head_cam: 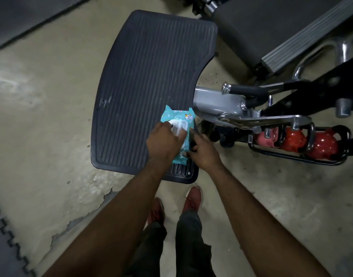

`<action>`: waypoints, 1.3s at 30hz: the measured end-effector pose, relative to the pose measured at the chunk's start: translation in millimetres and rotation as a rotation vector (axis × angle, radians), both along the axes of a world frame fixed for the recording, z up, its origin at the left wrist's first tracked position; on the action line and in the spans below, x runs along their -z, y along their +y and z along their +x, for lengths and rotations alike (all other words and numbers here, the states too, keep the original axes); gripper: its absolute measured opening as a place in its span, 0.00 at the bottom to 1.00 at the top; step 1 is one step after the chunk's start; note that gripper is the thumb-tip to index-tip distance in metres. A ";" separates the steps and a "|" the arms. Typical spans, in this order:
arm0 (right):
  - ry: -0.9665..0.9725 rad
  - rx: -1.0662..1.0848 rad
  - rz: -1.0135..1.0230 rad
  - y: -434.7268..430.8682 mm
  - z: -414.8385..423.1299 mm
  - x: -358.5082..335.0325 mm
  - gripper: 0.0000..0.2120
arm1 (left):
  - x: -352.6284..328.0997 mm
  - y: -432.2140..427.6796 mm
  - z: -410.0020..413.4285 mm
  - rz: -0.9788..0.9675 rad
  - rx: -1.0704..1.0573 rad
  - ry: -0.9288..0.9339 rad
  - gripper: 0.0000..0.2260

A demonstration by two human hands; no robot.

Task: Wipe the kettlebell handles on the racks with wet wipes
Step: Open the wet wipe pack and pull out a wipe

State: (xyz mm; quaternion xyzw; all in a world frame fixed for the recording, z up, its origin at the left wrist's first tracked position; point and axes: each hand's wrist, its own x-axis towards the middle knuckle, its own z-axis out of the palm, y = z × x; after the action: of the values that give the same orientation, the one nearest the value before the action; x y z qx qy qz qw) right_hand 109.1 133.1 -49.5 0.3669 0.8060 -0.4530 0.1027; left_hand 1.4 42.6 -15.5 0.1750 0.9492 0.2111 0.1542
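Pack (178, 116): teal wet-wipe pack, lying flat on the near right corner of the plate (147, 76), partly covered by both hands
Wipe (181, 129): white sheet at the pack's opening, half out, under the left fingers; hard to tell apart from the lid flap
Left hand (165, 140): reaching over the top of the pack, fingers bent down and pinching the wipe
Right hand (203, 151): at the pack's right edge, fingers curled round that edge and clasping it; fingertips in shadow
Plate: dark, ribbed, curved footplate of a gym machine, raised above the floor (41, 116)
Kettlebells (291, 139): three red ones in a row, well to the right of the hands, untouched
Handles (309, 134): black loops standing up over the red balls
Rack (295, 157): low black wire frame on the floor, holding the row, partly under a grey machine arm (215, 102)
Shoes (193, 198): red pair, just short of the plate's near edge
Floor: pale concrete, chipped near the left forearm
Mat (3, 246): dark interlocking tile, lower left corner
Treadmill (271, 27): upper right, belt and ribbed side rail in view
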 end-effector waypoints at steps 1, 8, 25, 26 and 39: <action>-0.005 -0.008 0.006 0.3 0.5 1.0 0.45 | -0.7 -3.5 -3.5 0.046 -0.038 -0.041 0.20; -0.016 0.054 0.018 7.4 6.3 -6.0 0.39 | 35.6 -59.7 -41.0 0.238 -0.257 -0.199 0.22; 0.096 -0.163 0.374 2.7 -46.7 -23.3 0.12 | 35.9 -52.1 15.5 -0.040 0.175 0.107 0.39; 0.089 -0.169 0.397 3.9 -48.1 -23.1 0.10 | 35.6 -51.5 15.9 -0.030 0.173 0.101 0.39; 0.233 -0.100 0.313 8.4 -40.6 -34.4 0.05 | 33.2 -44.0 21.6 0.006 0.144 0.084 0.47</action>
State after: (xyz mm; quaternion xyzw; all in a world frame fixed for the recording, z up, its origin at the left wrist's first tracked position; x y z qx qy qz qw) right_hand 68.4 141.5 -15.1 0.2828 0.8903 -0.3560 -0.0273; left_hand 23.0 -1.4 -48.7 0.2521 0.9392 0.1948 0.1283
